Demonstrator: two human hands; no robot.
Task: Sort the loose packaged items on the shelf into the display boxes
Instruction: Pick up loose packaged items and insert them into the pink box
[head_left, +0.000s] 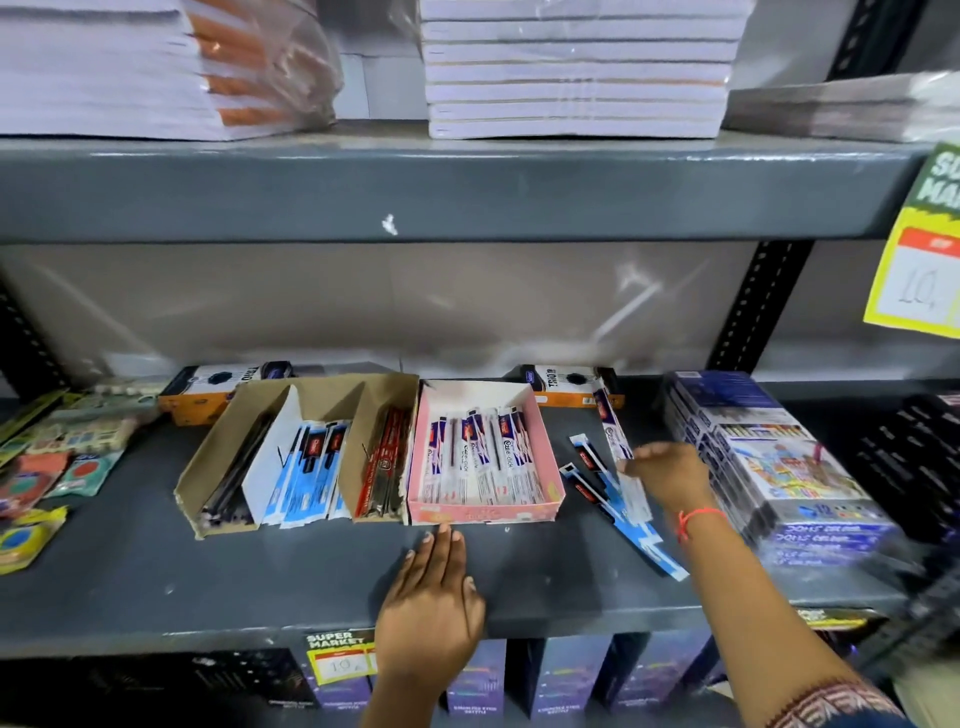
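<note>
Right hand (670, 475) pinches a packet (615, 434) at three o'clock of the pink box (483, 512); left hand (434, 597) flat, empty. Loose pinch risks dropping.

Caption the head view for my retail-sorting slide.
Left hand steadies pink display box; right hand gathers loose pen packets on the shelf.

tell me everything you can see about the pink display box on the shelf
The pink box is an open-topped cardboard tray, white inside, with a low, scuffed front wall. It lies flat on the grey shelf, its left side against the brown cardboard box. White, blue and red pen packets lie lengthwise inside. The left hand rests flat before it, fingertips at its front.
</note>
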